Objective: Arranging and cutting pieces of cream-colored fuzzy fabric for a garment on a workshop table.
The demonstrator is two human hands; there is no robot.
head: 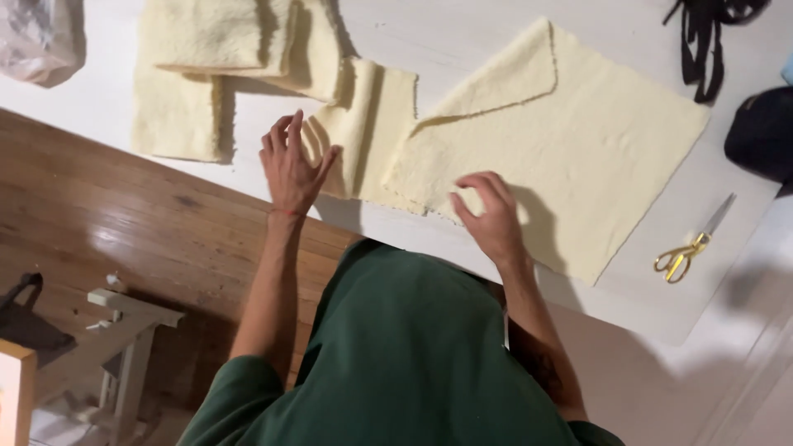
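Note:
A large pale-yellow fleece cloth point(578, 140) lies on the white table point(644, 297), with one corner folded over. My right hand point(487, 215) hovers over its near edge, fingers curled and apart, holding nothing. My left hand point(291, 165) rests flat with spread fingers beside a folded strip of the same cloth point(372, 124). More folded pale-yellow pieces point(206, 49) lie further left on the table.
Gold-handled scissors point(690, 248) lie on the table to the right. Black straps point(702, 33) and a dark object point(764, 132) sit at the far right. A clear plastic bag point(37, 37) is top left. Below are a wooden floor point(124, 215) and a white trestle point(124, 330).

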